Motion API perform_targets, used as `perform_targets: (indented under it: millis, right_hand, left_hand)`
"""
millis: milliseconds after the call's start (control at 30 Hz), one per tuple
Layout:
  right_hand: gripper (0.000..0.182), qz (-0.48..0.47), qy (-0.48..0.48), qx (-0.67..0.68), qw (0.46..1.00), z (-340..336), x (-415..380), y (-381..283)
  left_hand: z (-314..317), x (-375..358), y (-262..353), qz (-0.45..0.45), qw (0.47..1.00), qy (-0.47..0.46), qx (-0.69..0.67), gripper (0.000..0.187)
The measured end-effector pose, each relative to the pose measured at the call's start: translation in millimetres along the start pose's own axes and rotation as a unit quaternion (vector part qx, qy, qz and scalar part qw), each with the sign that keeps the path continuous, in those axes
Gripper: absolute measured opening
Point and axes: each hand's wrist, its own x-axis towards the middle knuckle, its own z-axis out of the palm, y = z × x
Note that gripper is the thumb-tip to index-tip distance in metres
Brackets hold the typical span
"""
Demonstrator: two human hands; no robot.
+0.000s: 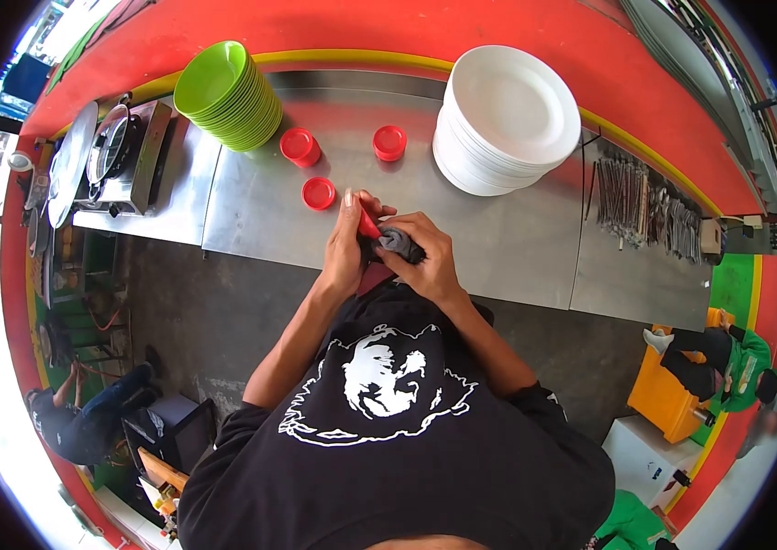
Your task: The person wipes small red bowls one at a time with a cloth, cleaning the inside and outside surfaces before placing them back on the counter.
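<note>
Watching remotely, I saw my left grip [344, 249] holding a red piece [368, 225] against grey cloth [398, 242] bunched in my right grip [434, 249], probably so neither slipped.

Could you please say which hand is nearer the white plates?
Right: the right hand is in front and left of the white plates; the left hand, farther left.

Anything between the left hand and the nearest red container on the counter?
Nothing visible; only bare steel counter lies between left hand and red container. That hand does hold a red item, though.
</note>
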Motion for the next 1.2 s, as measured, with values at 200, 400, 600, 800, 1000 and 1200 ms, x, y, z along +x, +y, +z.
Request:
perform_targets:
  millis: [200, 400, 600, 800, 1000, 1200]
  right_hand:
    - [0.022, 0.206, 0.019, 0.203, 0.957, -1, -5, -1]
    - [0.02, 0.238, 0.04, 0.157, 0.958, -3, 3, -12]
    - [0.022, 0.2, 0.046, 0.137, 0.969, 1, 8, -11]
    - [0.019, 0.23, 0.077, 0.177, 0.954, 31, -14, -16]
    - [0.019, 0.289, 0.058, 0.232, 0.927, 10, 1, -3]
    - [0.022, 0.313, 0.121, 0.368, 0.867, 6, 1, 4]
  left_hand:
    - [-8, 1, -7, 0.138, 0.965, 0.095, 0.202, 0.045]
    - [-19, 2, -3, 0.193, 0.89, 0.011, 0.414, 0.053]
    - [-18, 6, 0, 0.146, 0.91, 0.067, 0.383, 0.053]
    - [-7, 18, 6, 0.032, 0.976, 0.179, 0.116, 0.046]
    - [-20, 11, 7, 0.113, 0.914, 0.036, 0.389, 0.053]
    - [5, 5, 7, 0.036, 0.981, 0.096, 0.164, 0.054]
